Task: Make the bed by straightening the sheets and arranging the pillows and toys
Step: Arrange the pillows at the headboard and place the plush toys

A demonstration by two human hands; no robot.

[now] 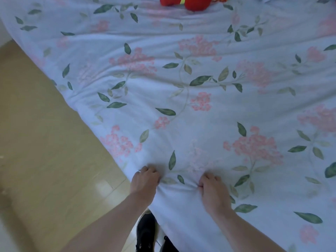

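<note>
A pale blue sheet [190, 84] with pink flowers and green leaves covers the bed and fills most of the view. Near its front corner my left hand [144, 180] grips a bunch of the fabric, fingers curled into it. A short way to the right, my right hand [212, 190] also grips a fold of the sheet. Creases run out from both fists across the cloth. A red plush toy [187, 2] with a yellow stripe lies at the far edge, cut off by the top of the frame. No pillow is in sight.
Tan tiled floor [36, 142] lies to the left of the bed, along its slanting edge. My black shoes [145, 233] stand on the floor just under the sheet's front corner.
</note>
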